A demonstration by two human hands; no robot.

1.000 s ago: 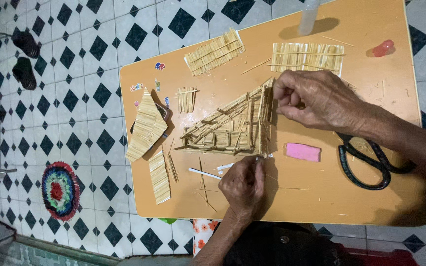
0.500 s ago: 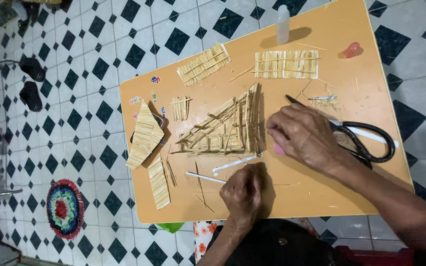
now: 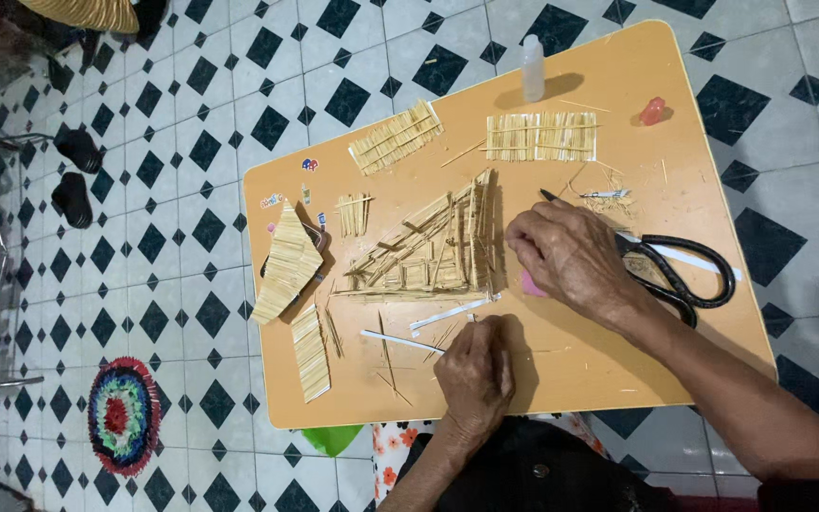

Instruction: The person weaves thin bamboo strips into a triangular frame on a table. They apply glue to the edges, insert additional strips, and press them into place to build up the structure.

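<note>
One stick-built house frame [image 3: 433,248] lies at the centre of the orange bench [image 3: 694,142]. The right hand [image 3: 571,254] rests beside it over a pink eraser [image 3: 529,285], fingers loosely curled, gripping nothing visible. The left hand [image 3: 476,374], lower centre, pinches one thin stick [image 3: 471,318]; one pair of black scissors [image 3: 680,267] lies right.

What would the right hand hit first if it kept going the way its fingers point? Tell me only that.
The right hand points its fingers left across the table, toward the stick frame model. The model's tall edge looks first in line and very close; whether the fingertips already touch it is unclear.
</note>
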